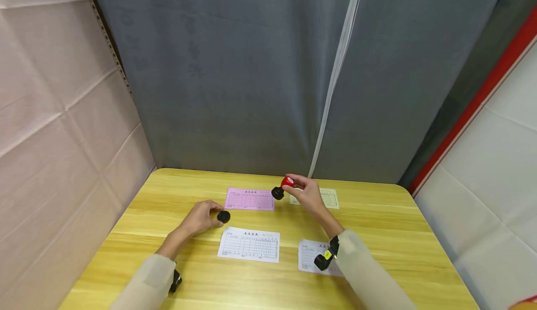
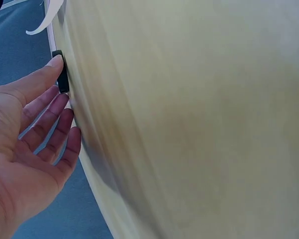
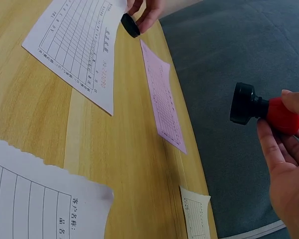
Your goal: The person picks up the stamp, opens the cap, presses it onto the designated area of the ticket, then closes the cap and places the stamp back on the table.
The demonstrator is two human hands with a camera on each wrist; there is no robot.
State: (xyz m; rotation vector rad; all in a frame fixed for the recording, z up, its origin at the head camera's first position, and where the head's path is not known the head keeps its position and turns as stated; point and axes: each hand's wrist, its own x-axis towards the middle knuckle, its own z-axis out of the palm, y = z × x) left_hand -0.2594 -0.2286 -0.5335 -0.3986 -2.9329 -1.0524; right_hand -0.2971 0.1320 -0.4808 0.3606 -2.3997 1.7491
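A rubber stamp with a red handle [image 1: 287, 182] and a black round base [image 3: 244, 103] is held above the table by my right hand [image 1: 308, 193]. Thumb and fingers grip the red part, and the base points to the left. My left hand [image 1: 202, 217] pinches a round black stamp cap [image 1: 223, 217] between thumb and fingers, low over the wood left of the white form. In the left wrist view the thumb lies on the cap's edge [image 2: 62, 74], while the other fingers spread loosely below it. A pink form [image 1: 250, 199] lies between the two hands.
On the yellow wooden table [image 1: 201, 277] also lie a white form [image 1: 249, 245], a second white form [image 1: 308, 256] partly under the right wrist, and a pale yellow form [image 1: 330, 198] behind the right hand. Grey curtain [image 1: 235, 91] closes off the back edge.
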